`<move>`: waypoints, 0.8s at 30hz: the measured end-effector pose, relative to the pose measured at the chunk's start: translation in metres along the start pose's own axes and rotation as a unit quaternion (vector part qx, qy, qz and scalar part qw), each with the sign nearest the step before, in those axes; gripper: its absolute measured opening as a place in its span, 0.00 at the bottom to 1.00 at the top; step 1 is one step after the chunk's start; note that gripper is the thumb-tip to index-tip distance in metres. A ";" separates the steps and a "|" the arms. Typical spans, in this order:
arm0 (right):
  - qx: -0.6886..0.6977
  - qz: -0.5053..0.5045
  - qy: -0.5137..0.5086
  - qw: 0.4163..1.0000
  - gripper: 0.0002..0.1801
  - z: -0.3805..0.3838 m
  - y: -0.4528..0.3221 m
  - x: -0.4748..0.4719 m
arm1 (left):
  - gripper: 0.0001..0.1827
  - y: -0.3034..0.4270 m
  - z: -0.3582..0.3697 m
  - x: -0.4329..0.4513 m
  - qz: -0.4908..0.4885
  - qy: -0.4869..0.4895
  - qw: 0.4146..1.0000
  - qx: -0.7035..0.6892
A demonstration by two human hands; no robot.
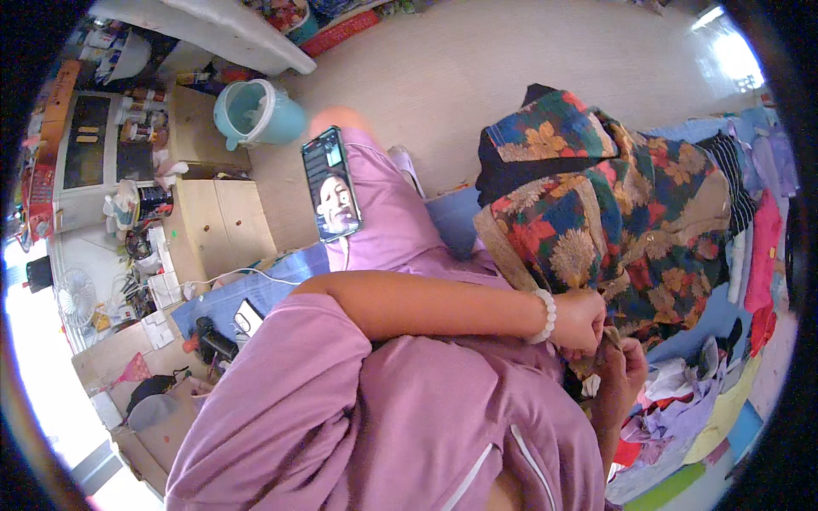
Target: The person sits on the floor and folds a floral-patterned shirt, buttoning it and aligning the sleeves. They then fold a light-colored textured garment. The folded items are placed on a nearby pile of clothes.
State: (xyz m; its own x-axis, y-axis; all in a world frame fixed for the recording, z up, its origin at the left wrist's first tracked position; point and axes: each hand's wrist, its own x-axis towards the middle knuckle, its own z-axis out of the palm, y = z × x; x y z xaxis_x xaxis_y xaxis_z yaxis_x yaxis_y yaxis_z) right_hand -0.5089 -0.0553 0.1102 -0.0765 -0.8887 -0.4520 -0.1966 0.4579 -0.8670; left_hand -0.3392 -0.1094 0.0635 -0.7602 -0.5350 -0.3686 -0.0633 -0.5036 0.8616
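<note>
A floral-patterned garment [575, 249] with tan trim and a dark lining lies spread on the right, by my lap. My left hand [578, 322], a white bead bracelet [547, 316] at its wrist, reaches across my body and is closed on the garment's near edge. Close against it, my right hand [625, 367] pinches a tan fold of the same cloth. The fingertips are partly covered by the fold and by each other. On my pink-clad leg rests a smartphone [332, 191], its screen lit and a white cable [345, 252] plugged into its lower end.
Folded and loose clothes [684, 402] lie beyond my right hand on a blue cover [696, 338]. A light-blue bucket [262, 115] stands on the floor near a wooden cabinet [220, 214]. To the left are a black bottle [216, 342], another phone [248, 316] and a white fan [77, 297].
</note>
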 end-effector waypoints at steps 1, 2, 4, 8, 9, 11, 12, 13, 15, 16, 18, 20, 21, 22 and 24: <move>-0.016 -0.003 0.000 1.000 0.05 0.003 0.000 0.000 | 0.05 0.006 -0.001 -0.004 -0.010 0.006 1.000 -0.002; -0.005 -0.003 0.012 1.000 0.04 0.002 0.002 -0.002 | 0.05 0.009 -0.001 -0.005 -0.020 0.013 1.000 -0.004; -0.021 -0.001 0.018 1.000 0.03 0.004 0.003 -0.002 | 0.05 -0.001 0.001 0.002 0.011 0.008 1.000 -0.010; -0.052 -0.031 0.033 0.998 0.02 -0.001 0.014 -0.002 | 0.05 0.000 -0.001 0.001 -0.001 -0.006 0.998 -0.070; -0.055 -0.028 0.034 0.998 0.02 0.000 0.012 -0.002 | 0.05 -0.001 -0.002 0.000 0.000 -0.004 0.997 -0.081; -0.061 -0.020 0.036 0.997 0.02 0.003 0.008 -0.004 | 0.04 -0.004 0.001 0.002 0.001 0.017 0.996 -0.084; -0.071 -0.023 0.035 0.997 0.02 0.002 0.009 -0.004 | 0.04 -0.005 0.003 0.004 0.002 0.028 0.996 -0.085; -0.081 -0.025 0.033 0.996 0.02 0.000 0.010 -0.004 | 0.04 -0.006 0.003 0.005 0.006 0.040 0.996 -0.079; -0.080 -0.024 0.031 0.996 0.02 -0.001 0.010 -0.004 | 0.04 -0.007 0.003 0.006 0.016 0.064 0.996 -0.065; -0.069 -0.020 0.032 0.997 0.02 0.001 0.010 -0.004 | 0.04 -0.007 0.004 0.005 0.021 0.069 0.995 -0.066; -0.066 -0.010 0.032 0.997 0.01 0.003 0.008 -0.005 | 0.03 -0.006 0.003 0.004 0.032 0.078 0.994 -0.068; -0.083 0.002 0.031 0.996 0.01 0.004 0.004 -0.006 | 0.03 -0.006 0.002 0.004 0.040 0.085 0.991 -0.092; -0.081 0.000 0.030 0.996 0.01 0.004 0.004 -0.006 | 0.03 -0.006 0.002 0.004 0.043 0.088 0.990 -0.104; -0.079 -0.001 0.029 0.996 0.01 0.004 0.004 -0.007 | 0.03 -0.006 0.002 0.003 0.047 0.083 0.992 -0.088; -0.080 -0.007 0.027 0.996 0.01 0.003 0.005 -0.007 | 0.02 -0.005 0.002 0.002 0.053 0.073 0.994 -0.057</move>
State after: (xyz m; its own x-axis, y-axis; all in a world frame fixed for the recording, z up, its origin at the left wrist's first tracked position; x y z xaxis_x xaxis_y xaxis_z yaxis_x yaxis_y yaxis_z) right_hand -0.5060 -0.0468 0.1083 -0.1235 -0.8969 -0.4246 -0.3504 0.4397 -0.8270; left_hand -0.3415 -0.1072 0.0593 -0.6555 -0.6786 -0.3315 0.0929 -0.5081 0.8563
